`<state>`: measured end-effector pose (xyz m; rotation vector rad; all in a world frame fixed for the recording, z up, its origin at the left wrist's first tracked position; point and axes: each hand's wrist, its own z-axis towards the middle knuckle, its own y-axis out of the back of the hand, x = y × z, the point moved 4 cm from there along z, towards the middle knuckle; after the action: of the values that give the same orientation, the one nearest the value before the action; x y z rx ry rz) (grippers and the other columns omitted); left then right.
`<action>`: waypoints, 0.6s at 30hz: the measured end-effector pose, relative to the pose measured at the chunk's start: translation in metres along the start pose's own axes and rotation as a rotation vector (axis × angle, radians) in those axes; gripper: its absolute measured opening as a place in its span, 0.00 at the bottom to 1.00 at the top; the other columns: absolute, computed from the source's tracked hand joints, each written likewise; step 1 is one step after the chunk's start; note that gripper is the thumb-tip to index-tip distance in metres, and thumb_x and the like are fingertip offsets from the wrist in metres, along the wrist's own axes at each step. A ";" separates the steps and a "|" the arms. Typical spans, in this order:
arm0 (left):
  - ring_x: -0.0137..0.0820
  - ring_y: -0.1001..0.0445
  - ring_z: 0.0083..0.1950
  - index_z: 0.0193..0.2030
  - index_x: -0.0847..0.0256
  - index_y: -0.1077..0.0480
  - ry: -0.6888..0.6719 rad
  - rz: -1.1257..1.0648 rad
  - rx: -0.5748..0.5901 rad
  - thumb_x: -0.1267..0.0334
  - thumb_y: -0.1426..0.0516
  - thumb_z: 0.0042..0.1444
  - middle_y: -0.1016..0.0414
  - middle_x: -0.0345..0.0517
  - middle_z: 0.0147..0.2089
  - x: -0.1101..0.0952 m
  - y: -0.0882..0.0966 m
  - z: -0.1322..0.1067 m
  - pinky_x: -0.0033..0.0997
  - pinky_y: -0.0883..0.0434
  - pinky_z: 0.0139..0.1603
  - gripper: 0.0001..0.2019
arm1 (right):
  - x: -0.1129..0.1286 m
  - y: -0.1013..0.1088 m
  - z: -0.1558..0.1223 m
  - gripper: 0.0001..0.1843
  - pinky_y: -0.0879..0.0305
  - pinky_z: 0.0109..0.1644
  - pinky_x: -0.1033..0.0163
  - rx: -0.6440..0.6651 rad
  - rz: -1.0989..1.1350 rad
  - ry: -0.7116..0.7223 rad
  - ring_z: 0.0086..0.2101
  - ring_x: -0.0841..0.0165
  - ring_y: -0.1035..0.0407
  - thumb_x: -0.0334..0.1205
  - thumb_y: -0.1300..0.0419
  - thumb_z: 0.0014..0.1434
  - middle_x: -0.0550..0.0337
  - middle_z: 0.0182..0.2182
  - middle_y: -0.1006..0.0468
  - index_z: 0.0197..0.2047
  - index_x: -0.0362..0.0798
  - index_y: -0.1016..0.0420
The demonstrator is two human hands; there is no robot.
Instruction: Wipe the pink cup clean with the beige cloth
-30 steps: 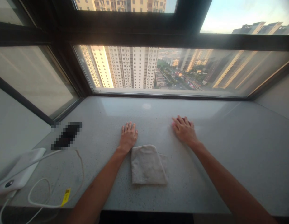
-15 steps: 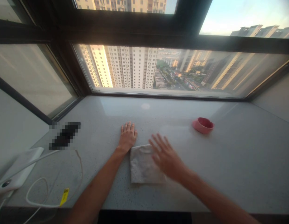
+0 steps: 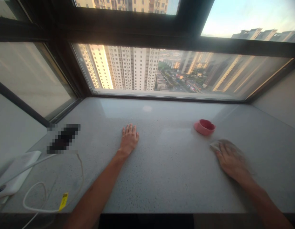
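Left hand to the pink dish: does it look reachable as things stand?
Probably yes: nothing shows on the stone countertop between the left hand and the pink dish; the right hand and cloth lie past it.

The stone windowsill [image 3: 166, 178] leaves a wide passage between the left hand [image 3: 129, 138] and the right hand [image 3: 230, 160]. A pink dish [image 3: 204, 127] sits just beyond the right hand. Further left, a pixelated object [image 3: 64, 138], white power bank [image 3: 16, 173] and looped cable [image 3: 34, 198] obstruct; window glass [image 3: 161, 71] bounds the far edge.
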<state>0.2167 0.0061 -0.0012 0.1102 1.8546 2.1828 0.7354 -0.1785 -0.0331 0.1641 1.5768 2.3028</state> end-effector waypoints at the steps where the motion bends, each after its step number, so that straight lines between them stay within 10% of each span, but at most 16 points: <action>1: 0.52 0.45 0.84 0.79 0.69 0.39 -0.002 -0.002 -0.004 0.57 0.58 0.77 0.43 0.61 0.82 0.000 0.000 0.000 0.58 0.49 0.84 0.30 | 0.006 0.004 0.001 0.44 0.44 0.71 0.23 -0.012 0.013 -0.003 0.73 0.34 0.41 0.56 0.67 0.75 0.26 0.73 0.35 0.74 0.36 0.31; 10: 0.50 0.46 0.84 0.79 0.68 0.39 0.002 -0.004 0.017 0.57 0.57 0.77 0.43 0.60 0.83 0.003 0.002 0.001 0.56 0.49 0.84 0.30 | 0.242 0.023 0.055 0.35 0.59 0.80 0.31 0.267 0.262 0.307 0.79 0.49 0.56 0.48 0.61 0.78 0.43 0.80 0.46 0.82 0.43 0.45; 18: 0.50 0.45 0.84 0.79 0.68 0.39 0.009 0.001 0.034 0.57 0.58 0.76 0.44 0.60 0.83 0.003 0.004 0.001 0.56 0.50 0.85 0.31 | 0.266 0.019 0.083 0.34 0.61 0.79 0.30 0.319 0.297 0.227 0.79 0.50 0.57 0.47 0.61 0.79 0.43 0.81 0.49 0.82 0.45 0.46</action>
<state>0.2129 0.0068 0.0028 0.1086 1.8973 2.1569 0.5060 -0.0201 -0.0100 0.2361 2.1623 2.3328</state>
